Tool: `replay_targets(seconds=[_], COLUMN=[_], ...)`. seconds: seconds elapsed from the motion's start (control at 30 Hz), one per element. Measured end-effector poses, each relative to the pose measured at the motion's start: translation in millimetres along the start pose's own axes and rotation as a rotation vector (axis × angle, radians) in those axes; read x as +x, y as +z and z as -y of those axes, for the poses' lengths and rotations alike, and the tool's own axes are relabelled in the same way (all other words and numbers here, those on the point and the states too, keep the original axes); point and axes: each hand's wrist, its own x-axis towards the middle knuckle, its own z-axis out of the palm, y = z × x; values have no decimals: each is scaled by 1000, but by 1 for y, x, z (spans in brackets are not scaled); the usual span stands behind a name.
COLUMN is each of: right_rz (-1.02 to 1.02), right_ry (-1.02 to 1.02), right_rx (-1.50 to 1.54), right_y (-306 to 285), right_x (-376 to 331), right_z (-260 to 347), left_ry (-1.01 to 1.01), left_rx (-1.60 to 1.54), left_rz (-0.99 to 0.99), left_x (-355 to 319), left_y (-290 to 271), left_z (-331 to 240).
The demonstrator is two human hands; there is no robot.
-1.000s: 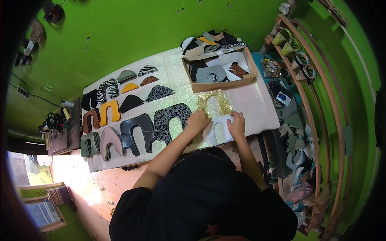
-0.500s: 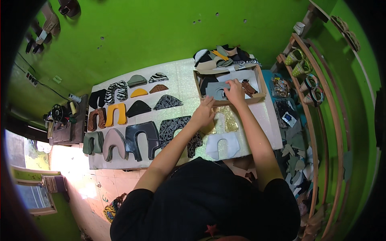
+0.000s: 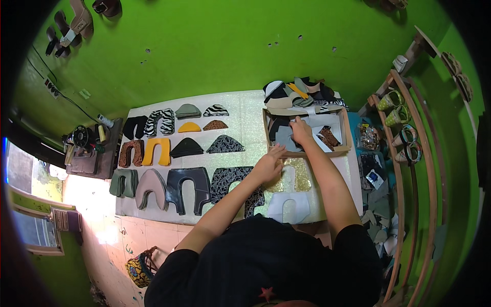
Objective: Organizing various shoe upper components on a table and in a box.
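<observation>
Gold glitter piece (image 3: 295, 176): U-shaped cut-out, flat on the white sheet (image 3: 245, 110), just in front of the cardboard box (image 3: 266, 134).
Left hand (image 3: 269, 163): palm down on the gold glitter piece's left edge, fingers extended and near flat; nothing gripped.
Right hand (image 3: 300, 130): inside the cardboard box, fingers curled down onto a grey piece (image 3: 286, 140) (whether they pinch it cannot be told).
Cardboard box: shallow, rectangular, brown walls, at the sheet's right end; holds grey, black, white and brown patterned cut-outs.
White piece (image 3: 289, 207): U-shaped, touching the gold piece's near edge.
Loose pile (image 3: 299, 92): mixed cut-outs, behind the box against the green wall (image 3: 215, 46).
Laid-out rows: black patterned U-piece (image 3: 230, 179) just left of the left hand, then dark grey (image 3: 186, 187), then pink-beige (image 3: 151, 187); a yellow U-piece (image 3: 157, 152) in the row behind.
Wooden rack (image 3: 409, 153): right of the sheet, holding shoes.
Sewing machine (image 3: 84, 140): black, at the sheet's left end.
</observation>
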Motion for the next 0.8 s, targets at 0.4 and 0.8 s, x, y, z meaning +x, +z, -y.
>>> replay_targets(seconds=[0.4, 0.8], right_rz=[-190, -421], right_ry=[-358, -299], right_rx=[-167, -268], right_y=[13, -12], right_x=[4, -7], right_z=[-15, -10], left_ry=[4, 25], left_rx=[-39, -62], left_rz=[-17, -21], left_x=[-1, -4], left_y=[-2, 2], left_z=[-1, 0])
